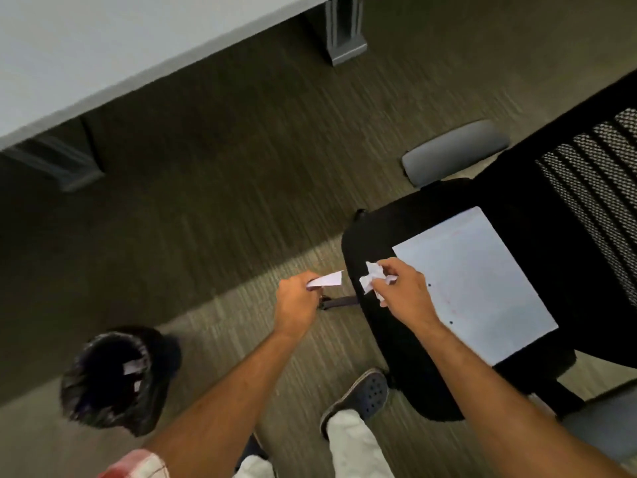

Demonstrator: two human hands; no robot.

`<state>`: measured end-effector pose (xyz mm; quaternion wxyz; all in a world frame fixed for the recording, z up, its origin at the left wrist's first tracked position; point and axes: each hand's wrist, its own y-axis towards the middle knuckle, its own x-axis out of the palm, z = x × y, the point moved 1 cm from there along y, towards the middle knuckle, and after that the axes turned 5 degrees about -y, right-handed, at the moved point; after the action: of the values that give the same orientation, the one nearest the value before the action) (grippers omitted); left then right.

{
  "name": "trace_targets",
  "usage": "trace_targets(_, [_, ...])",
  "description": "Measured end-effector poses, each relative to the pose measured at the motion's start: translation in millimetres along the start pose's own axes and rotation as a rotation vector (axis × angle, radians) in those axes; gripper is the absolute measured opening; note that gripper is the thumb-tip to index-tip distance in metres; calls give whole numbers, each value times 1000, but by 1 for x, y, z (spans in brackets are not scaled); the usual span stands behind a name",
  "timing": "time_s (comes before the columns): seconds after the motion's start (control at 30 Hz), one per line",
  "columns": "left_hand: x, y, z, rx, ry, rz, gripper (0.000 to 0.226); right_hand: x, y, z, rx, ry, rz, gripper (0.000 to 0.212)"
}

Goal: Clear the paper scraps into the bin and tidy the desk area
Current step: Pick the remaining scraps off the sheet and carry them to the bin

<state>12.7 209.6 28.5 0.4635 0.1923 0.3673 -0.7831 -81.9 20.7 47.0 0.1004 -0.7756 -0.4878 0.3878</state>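
Carpet, scrap (327, 279) in left hand (298, 301), bin (86, 384) leftward

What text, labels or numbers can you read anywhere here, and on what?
None can be read.
Sheet of paper on the chair seat: faint reddish marks and two dark dots, too blurred to read.
Paper scraps in the left hand, the right hand and the bin: no legible writing.

Striped carpet (213, 174), white desk (103, 53), black mesh chair (537, 201)
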Motion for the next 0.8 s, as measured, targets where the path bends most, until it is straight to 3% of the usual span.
trace_targets(0.23, [-83,-46,-133,-203,-115,117,12,142,-37,-69,-143,-83,-136,20])
trace_targets(0.47, [-189,-90,-304,-417,-154,303,10,339,-84,-118,-185,-189,-327,20])
trace_targets(0.63, [-247,-102,-448,-605,-253,492,11,498,-109,-124,-138,-218,-467,23])
trace_targets(0.8, [-269,-102,-561,-734,-421,575,9,636,-114,-101,-79,-276,-544,33])
